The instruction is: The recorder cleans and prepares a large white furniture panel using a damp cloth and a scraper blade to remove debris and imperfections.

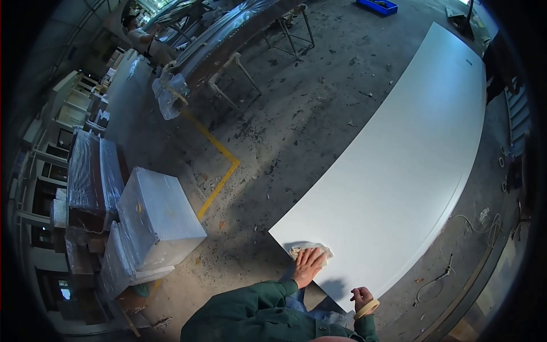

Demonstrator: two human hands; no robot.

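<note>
A long white panel [393, 165] stretches from just in front of me to the far right. My left hand [309, 265] presses a crumpled cream cloth [326, 251] onto the panel near its left corner, fingers laid over it. Above the panel's near edge is my right hand [361, 296], its fingers curled closed; whether anything is inside them is hidden. Around that wrist sits a pale yellow tape roll [368, 309]. Both arms wear dark green sleeves.
Plastic-wrapped boxes [165, 216] stand at left, beside a yellow floor line [219, 185]. A long wrapped piece [228, 45] rests on metal trestles [233, 85] at the back. Cable [441, 276] lies right of the panel. A person [139, 37] is far left; a blue tray [377, 6] lies far off.
</note>
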